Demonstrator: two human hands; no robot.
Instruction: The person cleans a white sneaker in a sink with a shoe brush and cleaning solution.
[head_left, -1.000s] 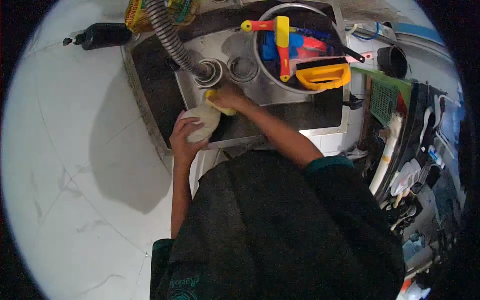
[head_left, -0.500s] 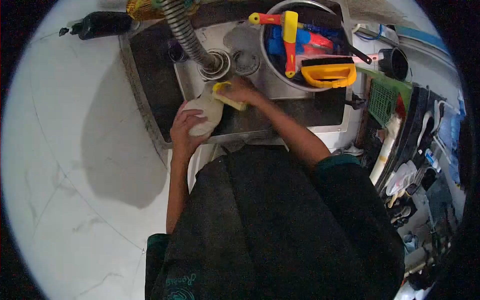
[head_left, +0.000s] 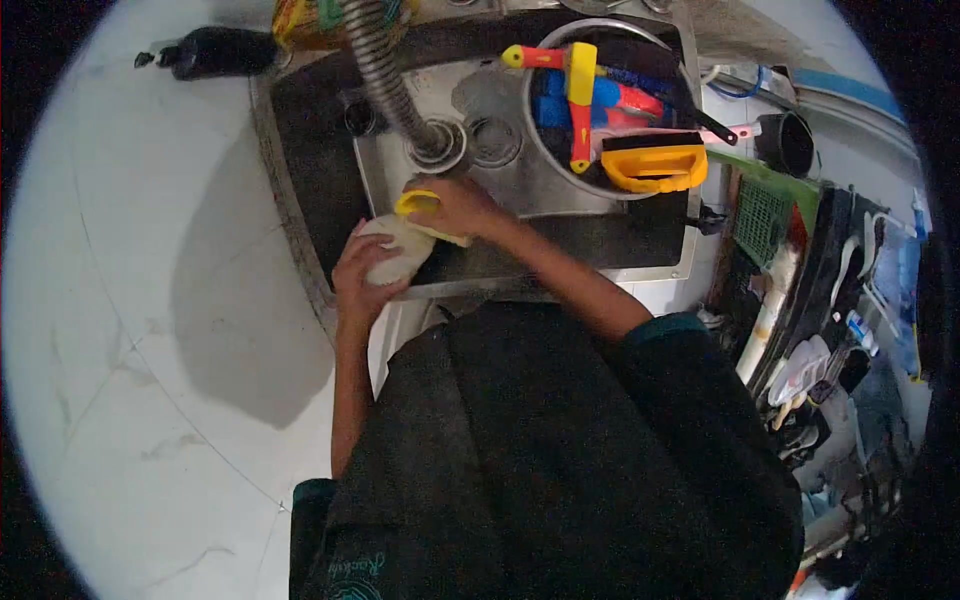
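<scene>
Steadying the pale rounded piece (head_left: 402, 262) matters most: it sits at the near left of the sink (head_left: 620, 240), and your left hand (head_left: 352, 272) has its fingers spread around its outer side. Your right hand (head_left: 458, 206) has its fingers closed on the yellow tool (head_left: 418, 198), right by the piece's upper edge; you cannot tell here whether they press. Use short, even strokes, brace against them with your left palm, and give the corrugated hose (head_left: 375, 70) just beyond some clearance.
</scene>
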